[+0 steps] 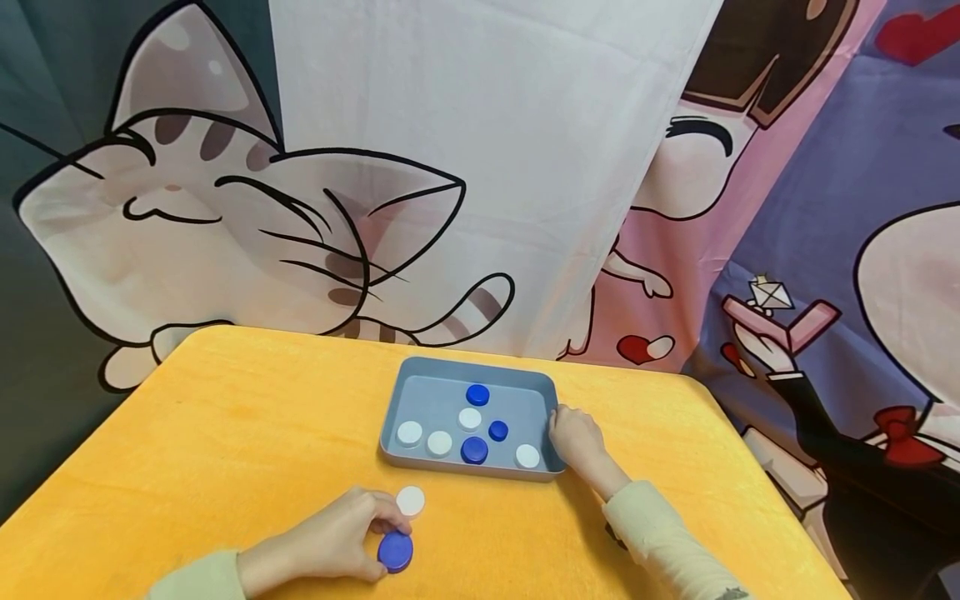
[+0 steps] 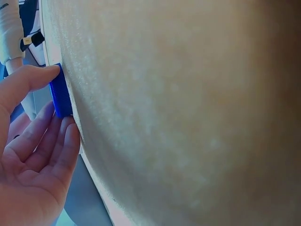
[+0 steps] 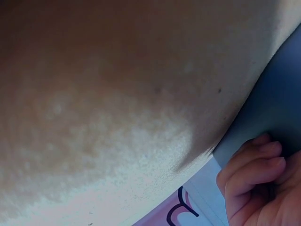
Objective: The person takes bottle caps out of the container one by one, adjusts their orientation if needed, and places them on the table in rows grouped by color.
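My left hand (image 1: 333, 533) pinches a blue bottle cap (image 1: 395, 552) between thumb and fingers, low over the yellow cloth. Its ridged side shows in the left wrist view, where the thumb presses one edge of the blue cap (image 2: 61, 92) and fingertips meet the other. Just beyond it, close to those fingers, a white cap (image 1: 410, 501) lies on the cloth. At the right end of a grey-blue tray (image 1: 465, 468), my right hand (image 1: 579, 437) holds the wall with curled fingers. Inside the tray lie several white caps (image 1: 439, 443) and blue caps (image 1: 474, 450).
A yellow cloth (image 1: 247, 433) covers the table, whose far edge meets a hanging fabric backdrop (image 1: 480, 167) printed with cartoon figures. The tray stands near the far side of the table, and its raised walls surround the caps.
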### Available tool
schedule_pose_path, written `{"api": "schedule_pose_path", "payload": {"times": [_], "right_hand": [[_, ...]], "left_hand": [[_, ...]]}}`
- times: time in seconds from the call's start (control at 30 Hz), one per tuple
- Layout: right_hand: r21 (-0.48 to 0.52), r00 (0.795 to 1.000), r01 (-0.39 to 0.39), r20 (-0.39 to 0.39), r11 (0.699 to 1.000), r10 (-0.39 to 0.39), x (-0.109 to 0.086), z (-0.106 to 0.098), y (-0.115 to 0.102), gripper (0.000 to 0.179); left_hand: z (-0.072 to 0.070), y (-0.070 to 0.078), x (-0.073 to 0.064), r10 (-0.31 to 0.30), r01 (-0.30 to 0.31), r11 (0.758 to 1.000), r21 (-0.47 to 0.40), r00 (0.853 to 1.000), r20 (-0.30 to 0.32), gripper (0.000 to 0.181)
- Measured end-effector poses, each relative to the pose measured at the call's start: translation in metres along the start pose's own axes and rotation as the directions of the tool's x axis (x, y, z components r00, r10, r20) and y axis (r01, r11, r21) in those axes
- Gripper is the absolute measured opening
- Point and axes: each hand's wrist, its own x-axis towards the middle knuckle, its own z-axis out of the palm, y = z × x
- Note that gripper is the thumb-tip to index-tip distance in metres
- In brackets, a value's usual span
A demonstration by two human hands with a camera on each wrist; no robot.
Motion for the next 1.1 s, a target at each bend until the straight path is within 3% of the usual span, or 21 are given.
{"api": "schedule_pose_path", "payload": {"times": [0.4, 0.83, 1.1], "right_hand": [[0.021, 1.0, -0.007, 0.009, 1.0, 0.006, 0.0, 0.0, 0.0, 0.029], [0.037, 1.0, -0.003, 0.016, 0.999, 0.003, 0.0, -0.001, 0.0, 0.029], [0.033, 1.0, -0.004, 0.025, 0.999, 0.003, 0.0, -0.002, 0.0, 0.028]], "left_hand": [[-0.002, 0.002, 0.0, -0.008, 0.007, 0.998, 0.061, 1.0, 0.024, 0.034], [-0.013, 0.007, 0.001, -0.047, 0.047, 0.999, -0.003, 0.995, 0.086, 0.037], [-0.019, 0.01, 0.004, -0.011, 0.011, 1.0, -0.016, 0.999, 0.044, 0.026]]}}
